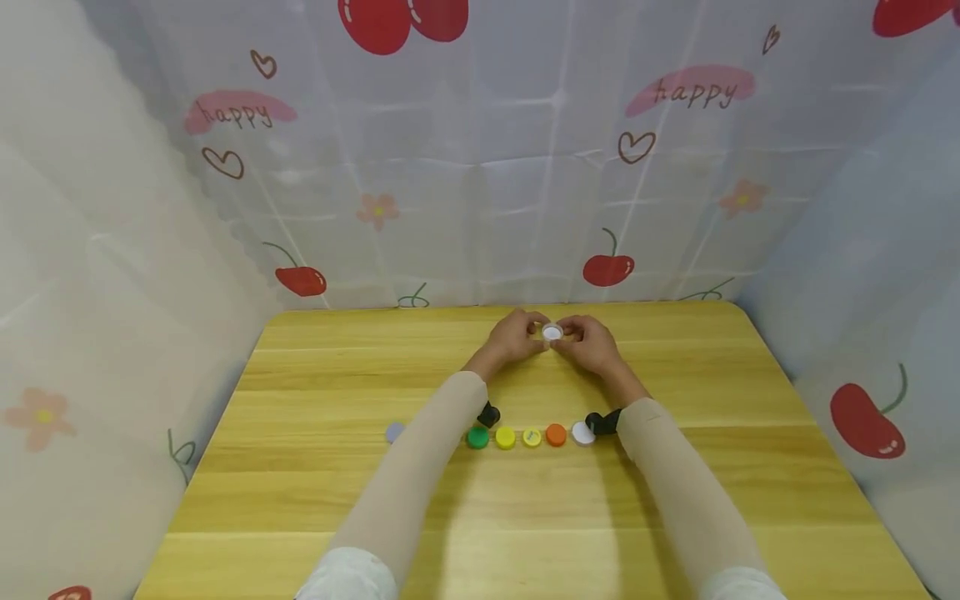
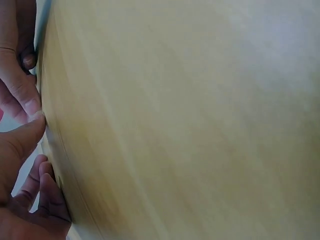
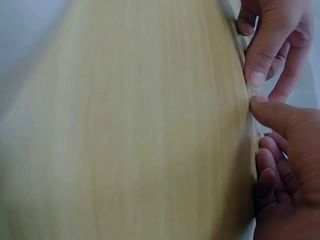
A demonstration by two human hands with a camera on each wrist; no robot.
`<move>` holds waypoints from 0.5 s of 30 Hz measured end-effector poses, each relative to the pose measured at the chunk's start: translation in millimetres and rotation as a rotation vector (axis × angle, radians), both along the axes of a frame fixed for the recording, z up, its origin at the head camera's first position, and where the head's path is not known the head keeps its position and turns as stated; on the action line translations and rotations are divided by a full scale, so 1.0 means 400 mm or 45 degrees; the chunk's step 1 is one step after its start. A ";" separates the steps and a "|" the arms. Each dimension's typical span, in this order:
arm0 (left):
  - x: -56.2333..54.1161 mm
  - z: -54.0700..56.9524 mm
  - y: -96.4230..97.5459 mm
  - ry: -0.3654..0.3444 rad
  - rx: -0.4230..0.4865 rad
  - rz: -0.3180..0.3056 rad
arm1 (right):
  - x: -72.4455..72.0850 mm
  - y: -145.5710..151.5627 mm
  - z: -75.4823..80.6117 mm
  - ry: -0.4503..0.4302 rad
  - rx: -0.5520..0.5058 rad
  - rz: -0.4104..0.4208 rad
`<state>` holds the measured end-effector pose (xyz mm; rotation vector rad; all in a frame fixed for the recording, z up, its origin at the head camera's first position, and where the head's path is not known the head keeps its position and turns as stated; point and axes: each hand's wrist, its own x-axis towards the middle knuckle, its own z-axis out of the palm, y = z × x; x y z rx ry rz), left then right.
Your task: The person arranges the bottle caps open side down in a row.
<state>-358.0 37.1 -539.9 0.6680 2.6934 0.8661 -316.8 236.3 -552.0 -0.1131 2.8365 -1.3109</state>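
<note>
Near the table's back edge, a small white round cap (image 1: 552, 332) with a translucent rim is held between both hands. My left hand (image 1: 516, 335) pinches it from the left with thumb and fingers. From the right, my right hand (image 1: 589, 343) grips its other side. The two thumb tips nearly meet at its near side. In the right wrist view a pale sliver of the cap (image 3: 256, 92) shows between the thumbs, while the fingers hide the rest. The left wrist view has my left hand (image 2: 22, 150) at its lower left and my right hand (image 2: 17, 75) above it.
A row of round caps lies across the wooden table (image 1: 315, 475): lilac (image 1: 394, 432), green (image 1: 477, 437), two yellow (image 1: 506, 437), orange (image 1: 556, 435) and white (image 1: 583, 433). My left sleeve (image 1: 420, 467) covers part of the row. A printed curtain (image 1: 480, 233) hangs behind the table.
</note>
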 end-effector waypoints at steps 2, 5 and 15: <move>-0.001 -0.003 -0.002 0.021 -0.023 0.001 | 0.003 -0.003 0.003 0.018 -0.013 0.002; 0.001 0.002 -0.009 0.042 -0.019 0.021 | 0.004 -0.007 0.008 0.023 -0.020 0.018; 0.028 -0.004 -0.026 0.046 0.163 0.012 | 0.019 0.008 0.007 0.019 -0.058 0.079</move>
